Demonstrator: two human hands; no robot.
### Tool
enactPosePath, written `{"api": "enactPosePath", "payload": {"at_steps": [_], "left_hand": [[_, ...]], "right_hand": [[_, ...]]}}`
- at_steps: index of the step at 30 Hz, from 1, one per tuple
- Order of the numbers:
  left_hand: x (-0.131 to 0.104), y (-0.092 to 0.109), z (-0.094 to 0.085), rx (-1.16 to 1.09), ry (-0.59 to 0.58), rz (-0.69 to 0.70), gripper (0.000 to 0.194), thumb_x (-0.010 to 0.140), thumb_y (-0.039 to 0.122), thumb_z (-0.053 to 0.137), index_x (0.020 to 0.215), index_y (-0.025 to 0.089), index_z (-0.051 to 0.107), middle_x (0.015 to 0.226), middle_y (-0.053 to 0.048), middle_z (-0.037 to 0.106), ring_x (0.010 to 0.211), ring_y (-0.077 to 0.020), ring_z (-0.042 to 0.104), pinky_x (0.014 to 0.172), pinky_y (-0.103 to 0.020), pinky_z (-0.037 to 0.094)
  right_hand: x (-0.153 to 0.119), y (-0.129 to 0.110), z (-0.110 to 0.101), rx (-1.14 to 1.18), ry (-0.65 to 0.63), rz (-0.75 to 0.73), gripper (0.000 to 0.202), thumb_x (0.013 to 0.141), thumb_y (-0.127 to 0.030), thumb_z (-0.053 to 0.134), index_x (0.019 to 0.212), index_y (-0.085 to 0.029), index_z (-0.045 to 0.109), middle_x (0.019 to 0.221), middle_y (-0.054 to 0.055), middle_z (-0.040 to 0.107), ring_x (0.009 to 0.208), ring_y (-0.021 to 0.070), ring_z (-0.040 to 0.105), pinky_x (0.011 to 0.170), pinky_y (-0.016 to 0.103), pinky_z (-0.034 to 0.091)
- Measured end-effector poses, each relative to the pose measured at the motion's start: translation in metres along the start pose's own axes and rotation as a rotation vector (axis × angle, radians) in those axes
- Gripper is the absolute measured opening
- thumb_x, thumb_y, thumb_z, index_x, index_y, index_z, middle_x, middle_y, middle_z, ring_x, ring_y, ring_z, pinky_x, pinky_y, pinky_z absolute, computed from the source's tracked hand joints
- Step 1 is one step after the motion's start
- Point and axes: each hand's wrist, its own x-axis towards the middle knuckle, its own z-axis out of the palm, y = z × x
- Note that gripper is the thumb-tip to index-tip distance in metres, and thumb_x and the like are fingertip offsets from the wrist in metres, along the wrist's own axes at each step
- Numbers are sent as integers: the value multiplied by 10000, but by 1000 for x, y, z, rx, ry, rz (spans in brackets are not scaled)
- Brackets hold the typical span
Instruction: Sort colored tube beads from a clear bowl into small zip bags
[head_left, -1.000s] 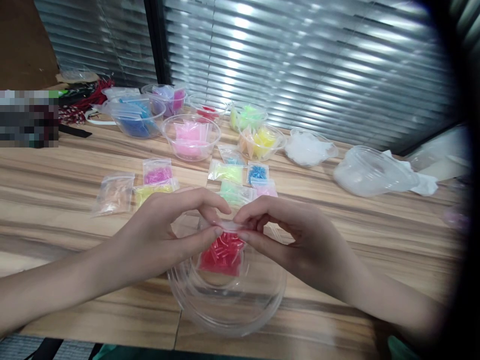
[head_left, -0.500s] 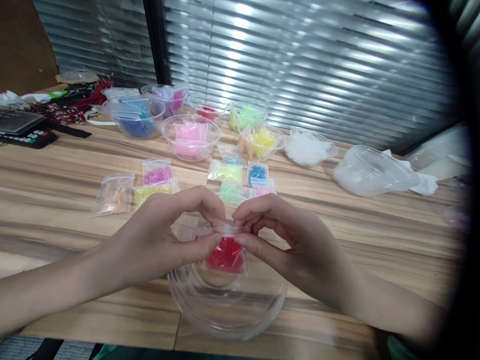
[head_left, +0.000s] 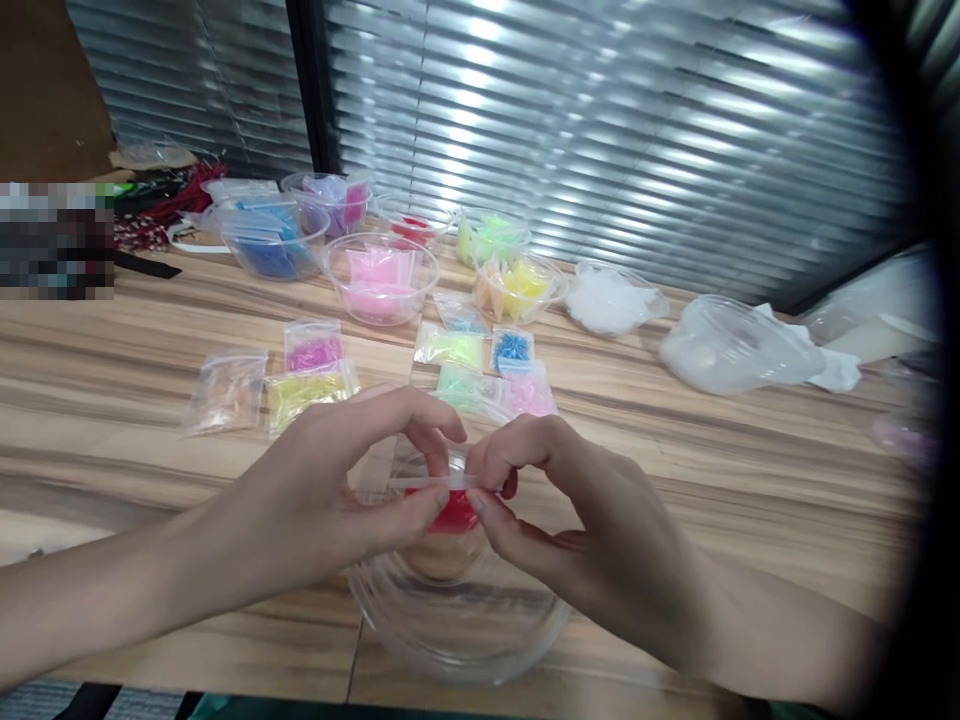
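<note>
Between my two hands is a small clear zip bag (head_left: 454,512) with red contents, held over a large clear plastic bowl (head_left: 465,650). My left hand (head_left: 352,475) pinches the bag's top strip with thumb and forefinger. Right beside it, my right hand (head_left: 577,500) pinches the same strip, the fingertips of both hands almost meeting. The red lower part hangs below the strip, partly covered by my thumbs. Just beyond my hands lie small filled bags: a yellow bag (head_left: 304,395), a pale green bag (head_left: 465,388) and a pink bag (head_left: 529,390).
Farther back stand clear bowls of coloured bags, including a pink-filled bowl (head_left: 381,285) and a blue-filled bowl (head_left: 266,240). An orange bag (head_left: 227,392) lies at left. Stacked clear lids or bowls (head_left: 739,345) are at right. Window blinds (head_left: 600,130) rise behind the table.
Both hands have lowered slightly with the red bag, and its top strip now appears nearly edge-on. Less of the red part shows. My right fingers have curled more tightly.
</note>
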Motion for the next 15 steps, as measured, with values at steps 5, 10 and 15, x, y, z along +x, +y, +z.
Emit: {"api": "enactPosePath", "payload": {"at_steps": [5,10,15], "left_hand": [[-2,0,-1,27,38,9,234,896,144,703,1042,303,611,961,96,691,859,-76,670,724,-163,504],[-3,-1,1,-17,22,22,202,901,126,708,993,286,625,942,105,699,858,-64,670,751,-168,493],[-1,-5,1,-78,-54,7,183,956,186,698,1087,301,643,1028,96,719,941,-65,677,848,-159,497]], "right_hand": [[-1,4,5,68,19,-17,211,974,-107,610,1103,-245,517,985,-50,621,846,62,597,779,174,497],[-4,6,10,46,6,-32,97,1023,-185,575,1104,-235,558,1000,19,643,878,140,623,783,265,529],[-3,4,6,41,0,-46,67,1027,-169,534,1005,-229,553,935,13,633,821,136,610,718,261,511]]}}
